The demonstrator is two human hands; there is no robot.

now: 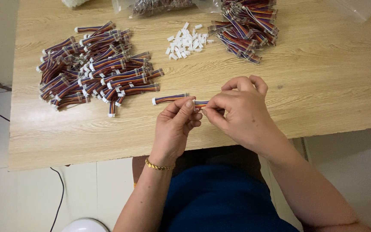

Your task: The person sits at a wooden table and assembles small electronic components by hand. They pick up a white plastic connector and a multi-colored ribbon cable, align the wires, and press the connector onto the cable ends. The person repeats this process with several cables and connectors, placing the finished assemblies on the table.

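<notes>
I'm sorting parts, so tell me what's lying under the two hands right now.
Under the left hand and right hand is bare wooden table. They hold a multicoloured ribbon cable; its right end is hidden by fingers.

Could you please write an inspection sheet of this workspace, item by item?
Surface: wooden table, light grain.
Job's things: ribbon cable with a white end, held by left hand and right hand.
Clutter: big cable pile at left; white connectors; second cable pile; plastic bags at far edge.
Grippers: both hands pinch the cable.
Cables: black cord on the floor.
Surroundings: tiled floor, gold bracelet.
</notes>
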